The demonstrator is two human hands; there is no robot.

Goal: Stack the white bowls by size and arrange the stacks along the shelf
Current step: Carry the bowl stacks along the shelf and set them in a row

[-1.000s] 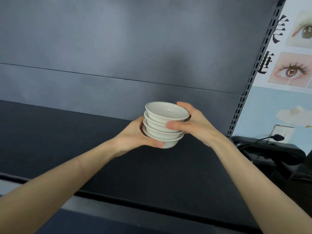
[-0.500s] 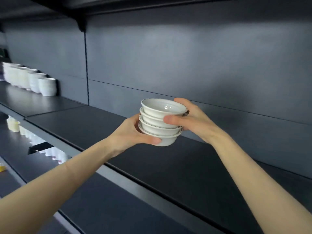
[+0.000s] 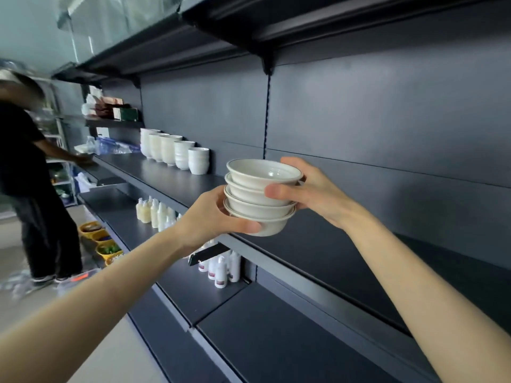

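two hands, left hand (image 3: 210,219) and right hand (image 3: 309,189), grip the bowl stack (image 3: 260,197) above the shelf (image 3: 345,252).

The view has been swung leftward along the shelf (image 3: 331,244), and the stack of four bowls (image 3: 260,200), gripped between the left hand (image 3: 204,222) and right hand (image 3: 315,194), has been carried with it. Left of that stack, a row of white bowl stacks (image 3: 174,153) has been brought nearer. Further left, a blurred person (image 3: 27,175), apparently reaching toward the shelf, has been brought into view.
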